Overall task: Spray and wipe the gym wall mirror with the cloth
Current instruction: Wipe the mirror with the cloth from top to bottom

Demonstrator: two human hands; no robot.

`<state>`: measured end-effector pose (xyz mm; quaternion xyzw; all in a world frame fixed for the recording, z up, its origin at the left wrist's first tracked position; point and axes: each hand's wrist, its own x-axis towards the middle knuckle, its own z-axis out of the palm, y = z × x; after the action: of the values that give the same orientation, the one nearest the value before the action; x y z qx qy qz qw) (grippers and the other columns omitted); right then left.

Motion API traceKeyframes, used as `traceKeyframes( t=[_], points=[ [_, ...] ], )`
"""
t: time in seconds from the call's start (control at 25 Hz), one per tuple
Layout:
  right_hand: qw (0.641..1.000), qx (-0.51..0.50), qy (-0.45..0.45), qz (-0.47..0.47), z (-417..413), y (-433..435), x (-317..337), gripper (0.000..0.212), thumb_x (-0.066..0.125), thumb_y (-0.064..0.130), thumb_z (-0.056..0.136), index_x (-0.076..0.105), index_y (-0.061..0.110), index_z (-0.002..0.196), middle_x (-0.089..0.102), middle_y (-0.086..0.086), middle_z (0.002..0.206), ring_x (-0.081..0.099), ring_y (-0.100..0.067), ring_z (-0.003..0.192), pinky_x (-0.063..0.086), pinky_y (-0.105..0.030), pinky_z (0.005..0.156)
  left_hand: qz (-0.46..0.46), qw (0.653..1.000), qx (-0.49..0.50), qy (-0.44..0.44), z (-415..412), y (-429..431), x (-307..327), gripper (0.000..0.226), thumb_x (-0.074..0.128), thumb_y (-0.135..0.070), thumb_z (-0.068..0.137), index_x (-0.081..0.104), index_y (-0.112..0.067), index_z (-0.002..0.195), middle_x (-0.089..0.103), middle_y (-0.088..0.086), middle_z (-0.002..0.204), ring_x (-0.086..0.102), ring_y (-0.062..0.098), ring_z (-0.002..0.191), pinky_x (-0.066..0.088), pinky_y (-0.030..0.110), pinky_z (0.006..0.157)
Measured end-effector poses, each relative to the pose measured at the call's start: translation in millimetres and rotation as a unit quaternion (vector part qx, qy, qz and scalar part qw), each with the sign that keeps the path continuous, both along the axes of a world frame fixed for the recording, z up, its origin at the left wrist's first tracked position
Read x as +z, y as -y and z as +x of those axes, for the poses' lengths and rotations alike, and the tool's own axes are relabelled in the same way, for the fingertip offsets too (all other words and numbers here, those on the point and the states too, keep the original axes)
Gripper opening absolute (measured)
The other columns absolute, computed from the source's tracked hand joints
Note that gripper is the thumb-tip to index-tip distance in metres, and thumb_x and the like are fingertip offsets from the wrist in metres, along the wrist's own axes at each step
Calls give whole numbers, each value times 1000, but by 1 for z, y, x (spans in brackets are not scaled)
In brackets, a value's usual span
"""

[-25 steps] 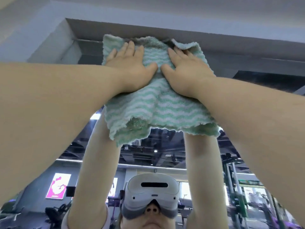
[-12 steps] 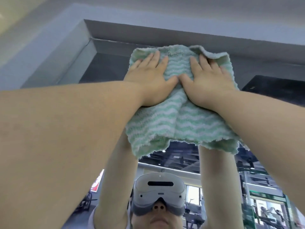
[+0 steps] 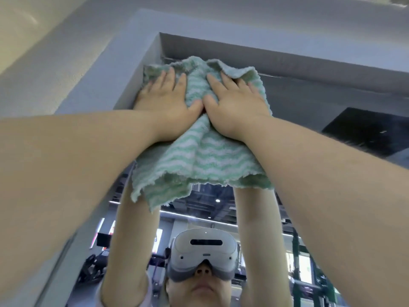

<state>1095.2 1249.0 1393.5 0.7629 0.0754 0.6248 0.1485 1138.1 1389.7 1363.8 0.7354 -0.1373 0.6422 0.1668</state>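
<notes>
Stage: the wipe is under way, at the top left corner of the mirror, right under its upper edge.
Done: cannot tell. No spray bottle is in view, and no wet film or streaks show on the glass, so neither the spraying nor the area already wiped can be read.
Left: by my judgement most of the wiping, since the glass runs well to the right of the cloth and below it.
Cloth: green and white stripes, pressed to the glass. Its top is bunched at the mirror's edge and its lower part hangs loose.
Left hand: flat on the cloth, fingers straight and spread, pressing rather than gripping.
Right hand: flat too, fingers straight and partly under a fold. Its thumb touches the left thumb.
</notes>
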Motion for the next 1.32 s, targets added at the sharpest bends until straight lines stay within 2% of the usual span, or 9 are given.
traceKeyframes(
  t=[0.2, 0.44, 0.64, 0.8, 1.08, 1.32],
  points=[
    [999, 13, 27, 16, -11, 41, -1, 64, 21, 49, 100, 6, 22, 156, 1, 4, 163, 1, -15, 149, -2, -31, 119, 3, 1000, 3, -14, -10, 25, 24, 70, 18, -57, 97, 1, -22, 155, -8, 2, 163, -6, 17, 149, -2, 38, 119],
    [996, -2, 52, 71, -53, 179, -10, 63, 23, 49, 100, 9, 24, 156, 2, 6, 163, 2, -13, 149, 3, -33, 121, 87, 994, -29, 53, -44, 156, 31, 69, 16, -57, 97, 4, -22, 155, -5, 0, 163, -3, 14, 149, -1, 37, 120],
    [989, -8, 68, 128, -91, 297, -40, 61, 25, 48, 101, 9, 25, 156, 3, 8, 163, 1, -11, 148, 2, -30, 120, 143, 986, -49, 74, -80, 280, 13, 70, 16, -58, 97, 3, -22, 155, -7, 1, 163, -6, 14, 149, -3, 37, 119],
    [987, -27, 71, 139, -106, 346, -61, 62, 24, 48, 100, 10, 24, 156, 5, 5, 163, 4, -14, 149, 3, -33, 121, 157, 984, -56, 70, -96, 332, -2, 70, 16, -57, 97, 0, -21, 155, -10, 3, 162, -9, 15, 149, -4, 38, 120],
    [987, -36, 62, 146, -92, 307, -53, 62, 22, 47, 100, 7, 23, 156, 0, 0, 163, 1, -17, 149, 1, -37, 121, 153, 984, -47, 77, -81, 293, -7, 70, 17, -57, 97, -1, -22, 155, -10, 2, 162, -9, 12, 148, -4, 35, 120],
    [995, -26, 43, 81, -54, 179, -35, 62, 20, 48, 100, 4, 24, 155, -1, 1, 163, 0, -17, 149, -1, -37, 121, 101, 993, -19, 56, -38, 159, 5, 72, 18, -60, 96, -1, -24, 155, -10, 0, 162, -7, 12, 149, -2, 35, 120]
  ],
)
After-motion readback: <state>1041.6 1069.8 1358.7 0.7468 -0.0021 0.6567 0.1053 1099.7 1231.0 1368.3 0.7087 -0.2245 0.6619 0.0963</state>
